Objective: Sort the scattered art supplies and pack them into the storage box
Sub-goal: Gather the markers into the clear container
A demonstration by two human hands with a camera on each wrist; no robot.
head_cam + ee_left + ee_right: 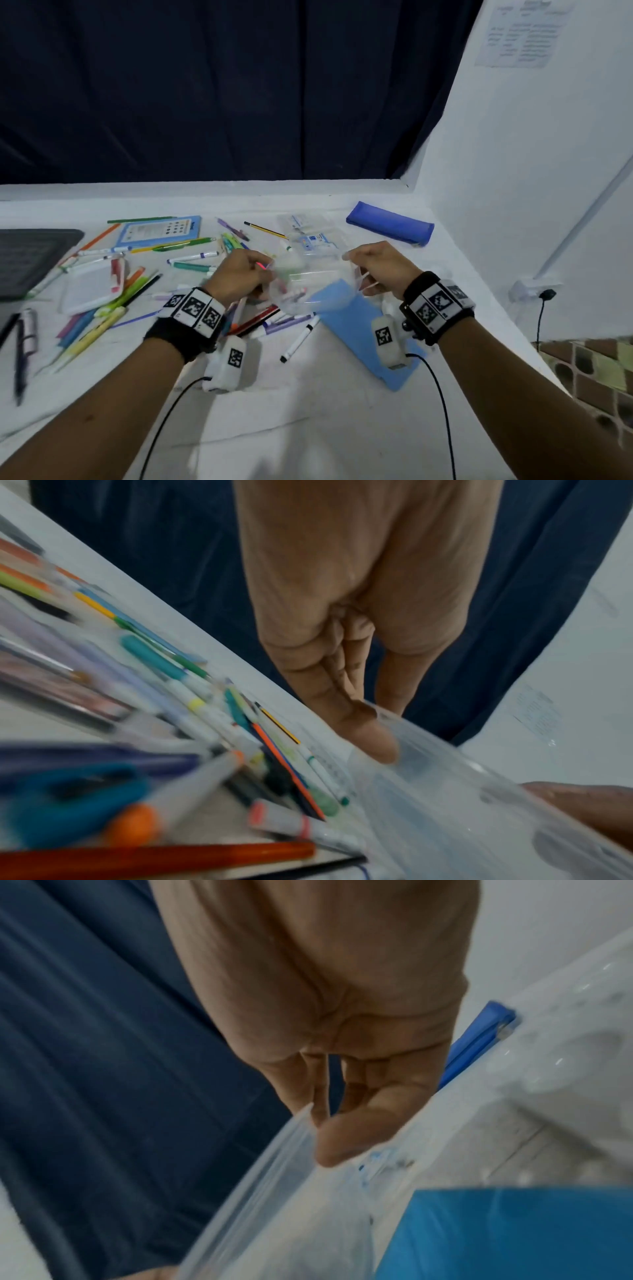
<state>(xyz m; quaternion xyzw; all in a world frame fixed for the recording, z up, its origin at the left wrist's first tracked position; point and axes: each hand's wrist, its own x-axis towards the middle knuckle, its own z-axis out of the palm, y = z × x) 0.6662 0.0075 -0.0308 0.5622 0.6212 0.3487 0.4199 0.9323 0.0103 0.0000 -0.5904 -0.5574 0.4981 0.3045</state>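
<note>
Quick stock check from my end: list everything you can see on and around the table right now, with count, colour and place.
Clear plastic box: one, transparent, held above table centre between both hands.
Blue lid: one, light blue, flat on the table under the box.
Pencil pouch: one, dark blue, far right.
Pens and markers: many, mixed colours, scattered across the left and centre; count unclear.
White case: one, white, left among the pens.
Blue-edged card: one, far left-centre.
Clear packets: a few, transparent, far centre.
Dark tray: one, grey-black, left edge.
Table: one, white.
Curtain: dark blue, behind.
Left hand: grips the box's left side.
Right hand: grips its right side.
</note>
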